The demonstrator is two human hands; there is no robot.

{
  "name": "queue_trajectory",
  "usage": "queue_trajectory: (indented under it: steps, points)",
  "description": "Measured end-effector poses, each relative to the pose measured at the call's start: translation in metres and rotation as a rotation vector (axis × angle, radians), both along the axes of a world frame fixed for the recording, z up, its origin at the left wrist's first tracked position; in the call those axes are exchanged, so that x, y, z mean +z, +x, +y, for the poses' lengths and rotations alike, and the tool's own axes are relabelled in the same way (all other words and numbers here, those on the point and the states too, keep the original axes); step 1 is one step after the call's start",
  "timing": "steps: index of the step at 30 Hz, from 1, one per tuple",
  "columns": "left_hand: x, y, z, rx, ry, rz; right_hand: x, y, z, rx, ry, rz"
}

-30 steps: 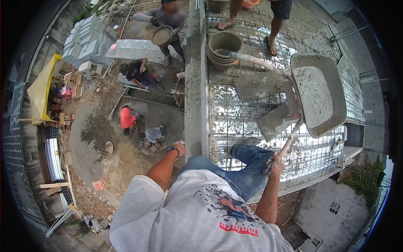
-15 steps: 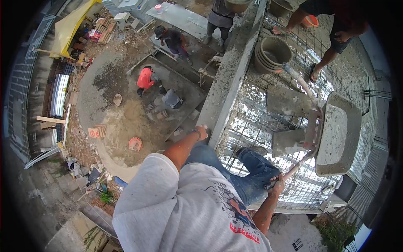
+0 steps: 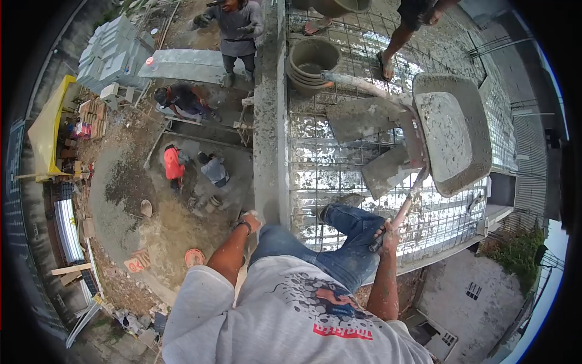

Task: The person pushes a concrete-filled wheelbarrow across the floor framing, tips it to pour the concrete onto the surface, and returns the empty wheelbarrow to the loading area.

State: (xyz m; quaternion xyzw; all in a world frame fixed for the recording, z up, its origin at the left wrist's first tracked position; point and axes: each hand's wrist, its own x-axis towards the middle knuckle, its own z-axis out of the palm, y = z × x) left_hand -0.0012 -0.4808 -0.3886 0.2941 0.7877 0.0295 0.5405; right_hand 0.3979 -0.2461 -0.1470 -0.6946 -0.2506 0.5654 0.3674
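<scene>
My right hand is closed around the grip of one handle of a wheelbarrow, close by my bent knee. The wheelbarrow's tray is smeared with wet concrete, and its other handle reaches toward a stack of mortar buckets. My left hand lies against the edge of a raised concrete beam, its fingers partly visible and holding nothing I can see. Two cement-stained boards lie on the rebar mesh beneath the wheelbarrow.
Rebar mesh over shiny decking spreads around my foot. A person's legs stand beyond the wheelbarrow; another person stands past the beam. Well below on the left, several people work near a sand pile and an orange bucket.
My view has turned, so the beam now runs nearly upright in the picture and the scene has shifted left. My right hand stays on the handle; my left stays at the beam.
</scene>
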Motion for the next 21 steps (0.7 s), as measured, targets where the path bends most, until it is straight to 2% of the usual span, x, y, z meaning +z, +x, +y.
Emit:
queue_trajectory:
  steps: [2,4,7,11,14,17,21]
  points:
    - [-0.004,-0.003,0.008,-0.086,0.017,0.091,-0.006,0.004,0.002,-0.024,-0.015,-0.071]
    - [-0.010,-0.012,0.016,-0.084,0.106,-0.025,-0.010,0.006,0.003,-0.053,-0.013,-0.107]
    - [-0.012,-0.023,0.034,-0.158,0.154,0.037,0.002,0.001,0.003,-0.049,-0.017,-0.155]
    - [0.007,-0.035,0.066,-0.230,0.211,0.043,0.002,0.005,0.000,-0.071,0.047,-0.154]
    - [0.026,-0.035,0.093,-0.292,0.179,0.078,0.013,-0.001,-0.001,-0.104,0.076,-0.177]
    - [0.034,-0.033,0.118,-0.266,0.134,0.001,0.013,0.002,-0.002,-0.094,0.097,-0.167]
    - [0.056,-0.020,0.149,-0.420,0.235,0.085,0.000,0.008,-0.001,-0.113,0.060,-0.195]
